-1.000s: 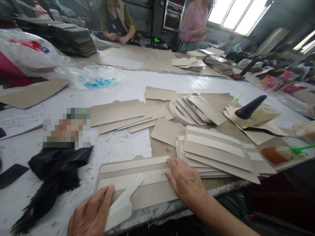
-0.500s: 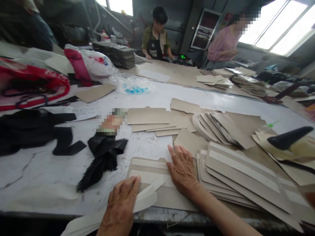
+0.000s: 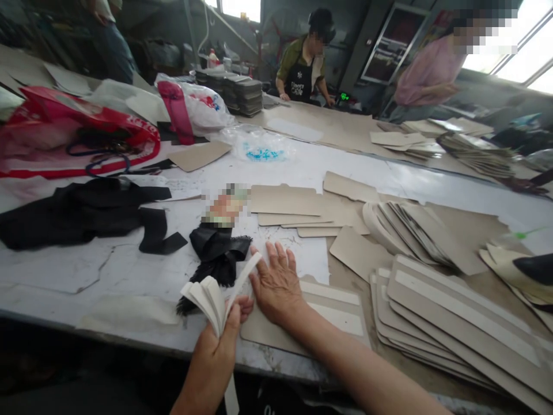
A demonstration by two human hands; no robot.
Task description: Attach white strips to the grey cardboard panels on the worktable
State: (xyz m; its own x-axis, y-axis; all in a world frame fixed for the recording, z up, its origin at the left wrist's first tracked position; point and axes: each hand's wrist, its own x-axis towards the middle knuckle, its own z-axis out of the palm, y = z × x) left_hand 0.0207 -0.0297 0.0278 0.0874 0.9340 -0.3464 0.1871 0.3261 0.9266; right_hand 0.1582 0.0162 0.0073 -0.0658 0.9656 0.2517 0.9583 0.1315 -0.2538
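Note:
My left hand point(image 3: 220, 346) grips a folded bundle of white strips point(image 3: 209, 297) near the table's front edge. One strip end rises from the bundle toward my right thumb and index finger, and another tail hangs below the hand. My right hand point(image 3: 279, 282) lies flat with fingers spread, over the left part of a beige card panel point(image 3: 272, 337). Two white bands run along this panel's right part; its left part is partly covered by my hand and forearm. Whether my right fingers touch the strip end, I cannot tell.
To the right lies a stack of banded panels point(image 3: 458, 314). Plain card pieces point(image 3: 285, 200) and a white roll point(image 3: 375, 227) sit behind. Black cloth point(image 3: 220, 248) lies at left, a red bag point(image 3: 78, 135) beyond it. Across the table, a person in an apron point(image 3: 302, 72) works.
My left hand has lifted off the panel and now holds the strips upright as a bundle. My right hand has slid left across the panel. The view has swung left.

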